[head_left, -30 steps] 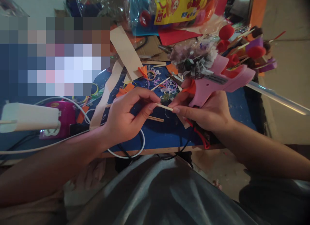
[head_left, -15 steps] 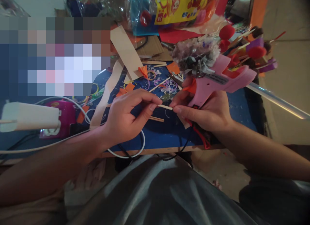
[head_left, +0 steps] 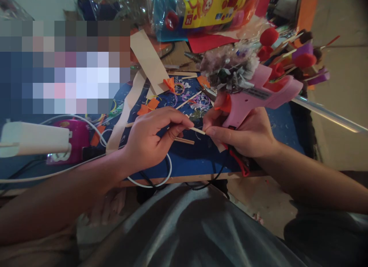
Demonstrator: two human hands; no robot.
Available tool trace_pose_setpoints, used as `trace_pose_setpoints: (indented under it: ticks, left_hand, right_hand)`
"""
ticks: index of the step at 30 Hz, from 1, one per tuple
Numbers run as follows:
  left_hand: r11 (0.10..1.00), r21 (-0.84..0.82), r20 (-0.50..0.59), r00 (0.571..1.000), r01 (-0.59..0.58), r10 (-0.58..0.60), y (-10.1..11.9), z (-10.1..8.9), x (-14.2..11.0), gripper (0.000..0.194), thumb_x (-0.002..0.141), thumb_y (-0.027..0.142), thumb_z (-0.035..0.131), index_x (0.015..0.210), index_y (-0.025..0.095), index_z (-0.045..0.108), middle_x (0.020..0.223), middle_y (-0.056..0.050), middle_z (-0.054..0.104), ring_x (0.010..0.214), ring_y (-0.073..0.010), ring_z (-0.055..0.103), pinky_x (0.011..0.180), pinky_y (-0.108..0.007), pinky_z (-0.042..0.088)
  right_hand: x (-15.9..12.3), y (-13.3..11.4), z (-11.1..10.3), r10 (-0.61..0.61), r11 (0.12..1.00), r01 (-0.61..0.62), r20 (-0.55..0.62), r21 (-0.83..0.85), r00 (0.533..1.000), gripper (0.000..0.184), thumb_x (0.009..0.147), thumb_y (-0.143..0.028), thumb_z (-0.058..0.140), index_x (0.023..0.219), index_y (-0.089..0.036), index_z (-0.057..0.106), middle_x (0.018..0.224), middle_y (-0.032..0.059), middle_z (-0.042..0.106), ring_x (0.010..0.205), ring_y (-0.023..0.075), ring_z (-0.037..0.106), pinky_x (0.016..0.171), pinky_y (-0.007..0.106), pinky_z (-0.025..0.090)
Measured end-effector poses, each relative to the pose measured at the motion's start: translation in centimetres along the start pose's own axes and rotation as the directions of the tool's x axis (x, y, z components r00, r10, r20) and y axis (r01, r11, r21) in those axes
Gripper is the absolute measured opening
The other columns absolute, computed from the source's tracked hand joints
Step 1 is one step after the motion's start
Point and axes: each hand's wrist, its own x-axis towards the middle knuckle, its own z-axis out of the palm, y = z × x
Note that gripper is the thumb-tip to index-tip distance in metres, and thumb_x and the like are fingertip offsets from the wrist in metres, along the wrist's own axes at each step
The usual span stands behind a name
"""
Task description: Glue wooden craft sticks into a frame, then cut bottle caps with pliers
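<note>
Between my two hands a short, thin wooden stick is pinched at both ends. My left hand grips its left end between thumb and fingertips. With thumb and fingertip my right hand pinches the other end, while the palm also holds a pink hot glue gun with an orange trigger. Grey, crusted clumps cover the gun's front, and a clear glue stick runs out of its back to the right. Below the hands a pair of wooden sticks lies on the blue tabletop.
A magenta power socket with a white plug and cables is at the left. Paper strips, scraps and rubber bands litter the table. Red-handled pliers lie under my right hand. Behind stand a bag of coloured material and red-topped sticks.
The stick's right end has tilted slightly downward, and my left fingertips have shifted a little right along it. The glue gun has moved very slightly left. Both hands keep their grip.
</note>
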Motion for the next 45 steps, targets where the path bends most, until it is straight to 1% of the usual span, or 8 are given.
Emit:
trace_pose_setpoints:
  ticks: [7,11,17,21,26,30,38,45]
  left_hand:
    - [0.999,-0.012,-0.012,0.999,-0.037,0.037,-0.43,0.1,0.0,0.018,0.108,0.009,0.071,0.109,0.023,0.081,0.104,-0.003,0.088,0.091,-0.0155,0.084,0.083,-0.028,0.068]
    - [0.996,-0.03,0.006,0.996,-0.087,0.087,-0.47,0.12,-0.11,0.02,0.107,0.006,0.071,0.11,0.023,0.081,0.107,-0.003,0.089,0.098,-0.0153,0.086,0.089,-0.027,0.069]
    - [0.998,-0.043,-0.076,0.996,-0.049,0.045,-0.48,0.39,-0.37,0.016,0.108,0.011,0.073,0.111,0.024,0.081,0.106,-0.003,0.089,0.093,-0.0164,0.085,0.085,-0.03,0.07]
    - [0.998,-0.064,-0.095,0.995,0.017,-0.023,-0.26,0.43,-0.38,0.014,0.109,0.016,0.072,0.112,0.026,0.082,0.108,-0.004,0.088,0.092,-0.0181,0.084,0.086,-0.035,0.071]
    - [0.999,0.01,-0.069,0.997,0.034,-0.033,-0.11,0.25,-0.23,0.015,0.109,0.019,0.068,0.11,0.024,0.083,0.107,-0.005,0.089,0.09,-0.0182,0.083,0.083,-0.034,0.068]
    - [0.999,0.025,-0.072,0.997,0.03,-0.028,0.01,0.26,-0.26,0.014,0.107,0.02,0.069,0.109,0.024,0.082,0.105,-0.005,0.089,0.091,-0.0188,0.083,0.083,-0.033,0.069]
    - [0.978,-0.164,-0.067,0.987,0.131,-0.144,-0.09,0.57,-0.45,0.012,0.1,0.029,0.089,0.109,0.023,0.085,0.106,-0.004,0.091,0.09,-0.0178,0.086,0.083,-0.029,0.073]
    - [0.983,-0.144,-0.052,0.991,0.112,-0.121,0.05,0.45,-0.53,0.008,0.1,0.032,0.091,0.103,0.026,0.086,0.101,-0.003,0.091,0.087,-0.0186,0.087,0.084,-0.032,0.073]
  right_hand:
    - [0.17,-0.29,0.37,0.019,0.998,-0.019,0.0,0.052,1.0,0.054,0.082,-0.037,0.107,0.111,-0.03,0.062,0.083,-0.0039,0.076,0.055,0.0129,0.06,0.047,0.03,0.046]
    - [0.26,-0.27,0.39,0.042,0.997,-0.036,-0.085,0.068,0.996,0.061,0.074,-0.033,0.111,0.112,-0.031,0.063,0.084,-0.0052,0.076,0.05,0.0125,0.057,0.037,0.029,0.046]
    - [0.11,-0.41,0.63,0.086,0.996,-0.084,-0.174,0.02,0.981,0.059,0.079,-0.06,0.106,0.11,-0.029,0.066,0.075,-0.0038,0.076,0.044,0.0138,0.055,0.03,0.029,0.043]
    - [0.01,-0.51,0.59,0.063,0.998,-0.06,-0.138,0.026,0.988,0.054,0.079,-0.05,0.108,0.11,-0.03,0.068,0.082,-0.0014,0.083,0.047,0.0138,0.058,0.04,0.031,0.047]
    - [-0.01,-0.56,0.37,0.032,0.999,-0.032,-0.075,-0.008,0.997,0.062,0.067,-0.03,0.115,0.109,-0.033,0.07,0.085,-0.0019,0.085,0.058,0.0183,0.065,0.047,0.035,0.048]
    - [-0.15,-0.21,0.13,0.023,0.993,-0.034,-0.091,-0.115,0.996,0.058,0.07,-0.035,0.113,0.111,-0.031,0.073,0.087,0.0005,0.084,0.064,0.0218,0.068,0.048,0.038,0.051]
    - [0.06,-0.05,0.11,0.005,0.991,-0.019,-0.1,-0.133,0.995,0.059,0.068,-0.034,0.114,0.11,-0.03,0.073,0.084,-0.0002,0.086,0.066,0.0205,0.07,0.056,0.037,0.057]
    - [0.09,0.27,-0.07,0.066,0.993,-0.063,0.03,-0.098,0.997,0.057,0.07,-0.034,0.112,0.109,-0.029,0.071,0.088,-0.0009,0.087,0.073,0.0225,0.08,0.057,0.034,0.064]
